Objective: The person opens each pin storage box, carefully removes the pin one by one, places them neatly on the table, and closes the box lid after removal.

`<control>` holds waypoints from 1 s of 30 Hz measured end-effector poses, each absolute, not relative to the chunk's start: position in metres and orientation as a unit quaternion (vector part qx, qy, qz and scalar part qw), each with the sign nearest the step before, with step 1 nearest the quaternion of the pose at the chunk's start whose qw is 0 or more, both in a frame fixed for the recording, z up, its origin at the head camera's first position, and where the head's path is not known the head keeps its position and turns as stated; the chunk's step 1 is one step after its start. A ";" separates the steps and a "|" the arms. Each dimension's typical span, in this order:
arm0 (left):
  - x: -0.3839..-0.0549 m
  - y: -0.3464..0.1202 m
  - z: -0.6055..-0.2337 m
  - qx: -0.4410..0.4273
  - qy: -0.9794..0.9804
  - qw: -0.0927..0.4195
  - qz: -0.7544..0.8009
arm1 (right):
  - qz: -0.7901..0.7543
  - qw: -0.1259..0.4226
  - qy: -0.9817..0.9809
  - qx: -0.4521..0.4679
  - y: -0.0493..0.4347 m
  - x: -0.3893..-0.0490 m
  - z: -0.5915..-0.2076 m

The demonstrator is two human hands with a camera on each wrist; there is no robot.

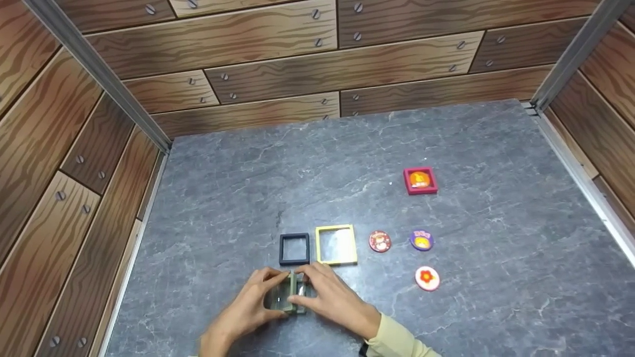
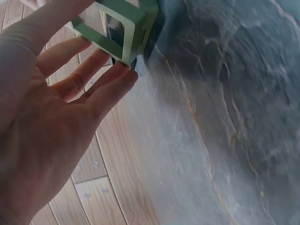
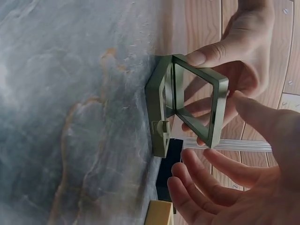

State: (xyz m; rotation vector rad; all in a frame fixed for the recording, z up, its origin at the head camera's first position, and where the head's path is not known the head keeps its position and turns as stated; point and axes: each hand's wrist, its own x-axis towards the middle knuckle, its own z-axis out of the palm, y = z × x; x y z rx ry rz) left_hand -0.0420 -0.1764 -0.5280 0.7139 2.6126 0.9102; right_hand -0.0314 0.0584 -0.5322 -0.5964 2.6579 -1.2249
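Observation:
A green hinged display frame (image 3: 218, 112) with clear windows stands partly unfolded, one half flat on the table and the other tilted up. My left hand (image 1: 243, 303) holds the raised half by opposite edges, thumb on one side and fingertips on the other. Facing it, my right hand (image 1: 337, 301) has its thumb tip at the raised half's outer edge. Its loosely bent fingers (image 3: 213, 185) are spread by the lower corner. Just beyond the hands lie a black square frame (image 1: 282, 250) and a larger yellow frame (image 1: 337, 263).
Right of the yellow frame lie a red round badge (image 1: 380, 241), a purple badge (image 1: 421, 240) and a white badge with a red flower (image 1: 427, 278). Farther back, a crimson frame (image 1: 406, 182) has an orange badge (image 1: 419, 179) inside. Wood-patterned walls (image 1: 278, 64) border the grey table (image 1: 238, 188).

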 end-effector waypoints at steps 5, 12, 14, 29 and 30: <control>-0.040 -0.174 -0.530 0.253 0.913 0.122 0.295 | -0.398 0.086 0.892 -0.196 0.059 -0.032 -0.535; -0.039 -0.167 -0.536 0.251 0.919 0.089 0.290 | -0.390 0.081 0.895 -0.200 0.064 -0.033 -0.539; -0.038 -0.164 -0.537 0.251 0.921 0.082 0.285 | -0.387 0.081 0.897 -0.199 0.066 -0.033 -0.541; -0.035 -0.156 -0.539 0.263 0.925 0.059 0.268 | -0.359 0.062 0.911 -0.191 0.066 -0.031 -0.549; -0.035 -0.156 -0.539 0.263 0.925 0.061 0.266 | -0.358 0.061 0.912 -0.190 0.066 -0.031 -0.550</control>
